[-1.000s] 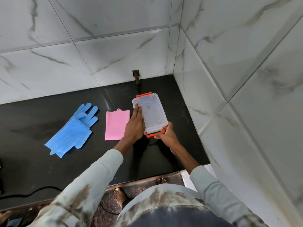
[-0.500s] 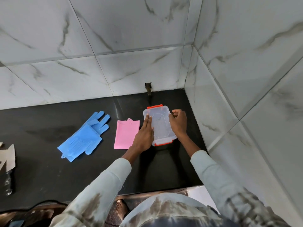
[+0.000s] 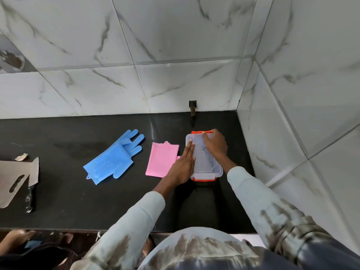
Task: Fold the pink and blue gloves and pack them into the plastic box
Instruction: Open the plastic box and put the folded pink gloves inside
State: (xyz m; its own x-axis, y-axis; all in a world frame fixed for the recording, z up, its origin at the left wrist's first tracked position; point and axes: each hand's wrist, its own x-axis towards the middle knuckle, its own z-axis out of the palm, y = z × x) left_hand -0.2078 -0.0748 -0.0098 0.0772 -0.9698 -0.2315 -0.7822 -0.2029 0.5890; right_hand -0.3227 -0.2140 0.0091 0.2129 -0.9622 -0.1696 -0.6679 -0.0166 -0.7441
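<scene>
Moved up since a moment ago, the right hand (image 3: 214, 145) now curls over the far end of the plastic box (image 3: 204, 156), fingertips at the orange clip (image 3: 200, 132) at the box's 12 o'clock edge; whether it grips the clip cannot be told. Nearest the camera, pale sleeves reach across the black counter (image 3: 78, 201). The left hand (image 3: 183, 166) lies flat and open, pressing the lid along the box's 9 o'clock side, covering a corner of the folded pink glove (image 3: 161, 159) just beside the box. A second orange clip (image 3: 204, 179) shows at the box's 6 o'clock end. Farther toward 9 o'clock, well apart from the box, the blue gloves (image 3: 115, 156) lie unfolded, fingers pointing to 1 o'clock. At the counter's left edge rests a cleaver (image 3: 17, 180). Marble-tiled walls (image 3: 175, 55) rise beyond.
</scene>
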